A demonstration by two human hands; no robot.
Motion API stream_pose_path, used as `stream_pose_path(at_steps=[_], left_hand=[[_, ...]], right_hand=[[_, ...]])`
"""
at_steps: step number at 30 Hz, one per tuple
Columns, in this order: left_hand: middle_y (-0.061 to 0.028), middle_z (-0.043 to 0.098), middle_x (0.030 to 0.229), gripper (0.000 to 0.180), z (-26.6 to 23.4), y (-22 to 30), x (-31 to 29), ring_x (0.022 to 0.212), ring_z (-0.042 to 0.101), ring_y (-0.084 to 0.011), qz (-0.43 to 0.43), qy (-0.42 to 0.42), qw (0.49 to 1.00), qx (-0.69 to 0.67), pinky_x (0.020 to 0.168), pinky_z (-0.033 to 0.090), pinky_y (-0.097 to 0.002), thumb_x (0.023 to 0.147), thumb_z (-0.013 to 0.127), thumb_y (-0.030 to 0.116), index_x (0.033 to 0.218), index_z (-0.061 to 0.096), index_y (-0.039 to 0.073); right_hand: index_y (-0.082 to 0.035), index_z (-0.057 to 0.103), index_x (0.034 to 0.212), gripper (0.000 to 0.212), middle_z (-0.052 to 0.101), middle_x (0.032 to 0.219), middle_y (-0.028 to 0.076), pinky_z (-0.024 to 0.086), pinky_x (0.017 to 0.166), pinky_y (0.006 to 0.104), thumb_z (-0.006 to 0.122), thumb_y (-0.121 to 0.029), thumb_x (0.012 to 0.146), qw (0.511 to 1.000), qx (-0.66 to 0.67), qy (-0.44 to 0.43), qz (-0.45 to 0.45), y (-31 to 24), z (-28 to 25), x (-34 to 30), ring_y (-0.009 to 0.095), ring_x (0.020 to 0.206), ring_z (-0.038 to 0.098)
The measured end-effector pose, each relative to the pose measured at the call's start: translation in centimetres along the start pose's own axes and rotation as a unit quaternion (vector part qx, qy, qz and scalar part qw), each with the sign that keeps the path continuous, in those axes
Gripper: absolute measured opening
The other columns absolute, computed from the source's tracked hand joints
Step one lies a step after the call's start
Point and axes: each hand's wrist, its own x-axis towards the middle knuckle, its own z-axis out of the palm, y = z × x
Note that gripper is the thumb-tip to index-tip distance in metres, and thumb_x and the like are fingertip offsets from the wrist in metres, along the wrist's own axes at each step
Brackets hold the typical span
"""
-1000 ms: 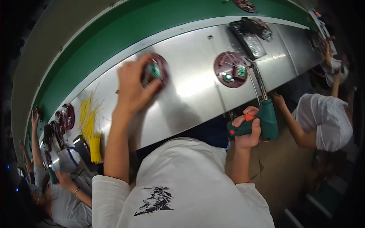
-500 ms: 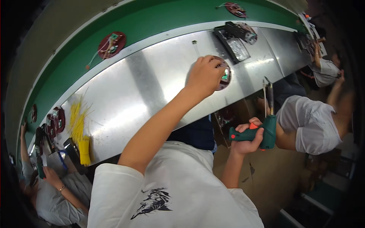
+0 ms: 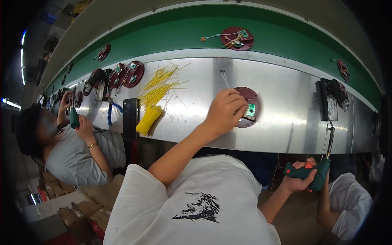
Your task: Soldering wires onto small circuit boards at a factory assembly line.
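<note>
On the metal bench in front of me lies a dark red round plate (image 3: 246, 94) carrying a small green circuit board (image 3: 250, 109). My left hand (image 3: 225, 112) is over its left side, fingers bent and closed at the plate's edge, hiding part of it. Thin pale wires with a small connector (image 3: 223, 72) stick out beyond that hand. Off to the right, past the bench's near edge, my right hand (image 3: 301, 179) is wrapped round a green soldering gun (image 3: 320, 175) with a red trigger. The gun's metal tip and thin feed tube point upward, apart from the plate.
A yellow wire bundle (image 3: 149, 121) and loose yellow wires lie left, beside a black box (image 3: 130, 118) and blue-handled pliers (image 3: 113, 112). Another round plate (image 3: 237, 38) sits on the green shelf. A black tray (image 3: 327, 100) stands right. Co-workers sit at both sides.
The view has swung to the left, so the yellow wires and the left co-worker show more fully. My left hand stays at the plate; the soldering gun remains in my right hand.
</note>
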Motion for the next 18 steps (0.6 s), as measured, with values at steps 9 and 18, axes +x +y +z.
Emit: stream_pose_path(at_steps=[9,18], left_hand=[[-0.0082,0.069,0.113,0.021,-13.0,-5.1,-2.4,0.112,0.057,-0.0343,-0.087,0.048,0.944,0.314,0.101,0.042,-0.0485,0.082,0.077,0.015,0.102,0.077,0.008],[-0.0079,0.068,0.104,0.011,-15.5,-8.9,-1.5,0.101,0.059,-0.0291,-0.083,-0.103,0.935,0.328,0.093,0.045,-0.0428,0.086,0.070,0.011,0.095,0.074,0.007]], right_hand=[[-0.003,0.057,0.113,0.038,0.058,0.109,0.009,0.046,0.058,0.0289,0.044,-0.038,0.108,0.996,-0.036,-0.078,0.007,-0.2,4.4,-0.3,0.015,0.060,0.057],[-0.003,0.057,0.113,0.037,0.054,0.116,0.011,0.048,0.057,0.0289,0.045,-0.037,0.107,0.995,-0.060,-0.083,0.000,0.0,4.9,-0.5,0.014,0.059,0.058]])
